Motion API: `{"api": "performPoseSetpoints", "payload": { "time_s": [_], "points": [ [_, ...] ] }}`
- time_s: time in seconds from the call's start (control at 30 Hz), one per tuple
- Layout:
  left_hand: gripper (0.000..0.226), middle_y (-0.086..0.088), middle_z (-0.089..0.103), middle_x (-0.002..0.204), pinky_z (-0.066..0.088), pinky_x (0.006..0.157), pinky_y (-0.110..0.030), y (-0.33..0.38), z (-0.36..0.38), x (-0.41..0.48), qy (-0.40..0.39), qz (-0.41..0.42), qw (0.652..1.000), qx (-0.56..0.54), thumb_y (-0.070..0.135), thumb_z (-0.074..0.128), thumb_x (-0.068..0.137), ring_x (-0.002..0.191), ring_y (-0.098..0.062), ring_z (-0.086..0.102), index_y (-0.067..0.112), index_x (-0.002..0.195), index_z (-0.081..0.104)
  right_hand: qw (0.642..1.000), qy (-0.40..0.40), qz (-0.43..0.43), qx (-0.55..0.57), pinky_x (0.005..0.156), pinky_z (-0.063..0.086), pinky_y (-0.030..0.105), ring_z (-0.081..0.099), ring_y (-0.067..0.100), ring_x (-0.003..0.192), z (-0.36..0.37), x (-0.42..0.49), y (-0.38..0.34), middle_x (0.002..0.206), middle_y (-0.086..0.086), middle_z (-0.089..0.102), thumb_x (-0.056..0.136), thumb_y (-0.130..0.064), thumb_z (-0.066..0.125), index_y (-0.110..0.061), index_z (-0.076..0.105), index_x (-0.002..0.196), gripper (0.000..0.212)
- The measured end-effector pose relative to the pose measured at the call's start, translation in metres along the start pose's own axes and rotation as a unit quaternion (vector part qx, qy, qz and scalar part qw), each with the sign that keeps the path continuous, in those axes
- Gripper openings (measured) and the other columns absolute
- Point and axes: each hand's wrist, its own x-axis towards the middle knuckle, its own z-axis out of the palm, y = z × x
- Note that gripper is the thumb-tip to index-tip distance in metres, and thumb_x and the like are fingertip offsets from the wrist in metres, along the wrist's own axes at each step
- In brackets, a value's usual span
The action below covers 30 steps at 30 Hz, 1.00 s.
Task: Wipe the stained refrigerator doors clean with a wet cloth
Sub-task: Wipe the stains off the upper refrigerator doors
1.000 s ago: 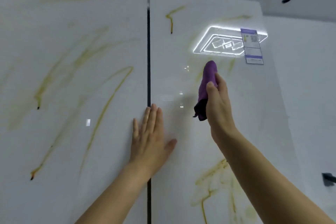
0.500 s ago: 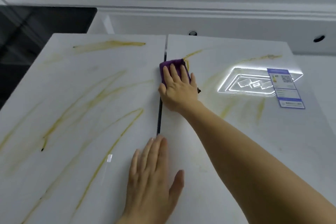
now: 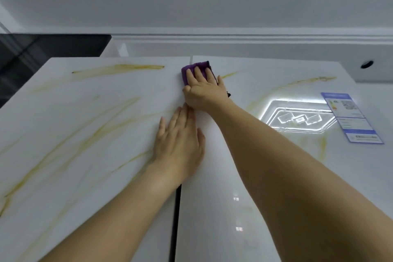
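Head cam view from where I'm standing behind them: nearest to us are two bare forearms reaching up the fridge front. The left hand (image 3: 179,140) is spread flat, palm down, fingers together, gripping nothing, just braced across the dark seam (image 3: 176,219) between the two doors. Past it, the right hand (image 3: 203,89) is pressed flat with fingers extended over a purple cloth (image 3: 194,68), pinning it against the surface rather than really clutching it. The cloth sits right at the top edge, straddling the gap where the left door (image 3: 85,134) meets the right door (image 3: 244,208).

So I'd say they're in the middle of the actual wiping step, working the top corner by the seam. Loads left though. The left door is covered in long yellow streaks (image 3: 70,140), with another smear (image 3: 119,68) along its top. The right door has a short yellow mark (image 3: 230,74) just beside the cloth, more around the ceiling-light reflection (image 3: 297,119), and a blue label (image 3: 350,117) stuck further over.

Next move, my guess: drag the cloth sideways along the top with firm pressure, then work downward in passes. Looks dried on, so probably needs a few goes. Further back is only a grey wall and ceiling.
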Motion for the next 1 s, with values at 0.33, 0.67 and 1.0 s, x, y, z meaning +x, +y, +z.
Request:
{"api": "performPoseSetpoints", "payload": {
  "time_s": [0.33, 0.67, 1.0],
  "points": [
    [0.073, 0.006, -0.005, 0.159, -0.003, 0.117, -0.031, -0.008, -0.001, -0.003, -0.013, 0.006, 1.000, 0.006, 0.043, -0.001, 0.082, 0.145, -0.005, -0.006, 0.018, 0.151, 0.000, 0.999, 0.031, 0.019, -0.025, 0.116, -0.007, 0.045, -0.007, 0.019, 0.146, -0.019, 0.034, 0.062, 0.159, -0.006, -0.004, 0.097, -0.037, 0.015, -0.030, 0.001, 0.150, 0.055],
    [0.075, 0.007, 0.000, 0.159, 0.000, 0.118, -0.032, -0.006, 0.001, -0.002, -0.018, -0.014, 1.000, -0.003, 0.044, 0.003, 0.081, 0.145, -0.005, -0.001, 0.018, 0.151, 0.006, 0.982, 0.052, 0.179, -0.019, 0.116, -0.001, 0.046, -0.002, 0.021, 0.146, -0.065, -0.009, 0.263, 0.159, -0.003, -0.002, 0.096, -0.036, 0.018, -0.026, 0.004, 0.150, 0.057],
    [0.056, 0.000, 0.005, 0.159, 0.005, 0.117, -0.035, 0.012, -0.011, -0.030, -0.034, -0.048, 0.998, -0.010, 0.033, 0.020, 0.100, 0.146, -0.013, 0.005, 0.013, 0.151, 0.011, 0.942, 0.096, 0.322, -0.004, 0.117, 0.004, 0.043, 0.002, 0.027, 0.145, -0.061, -0.083, 0.287, 0.159, 0.005, 0.005, 0.096, -0.031, 0.019, -0.017, 0.006, 0.150, 0.058]
  ]
}}
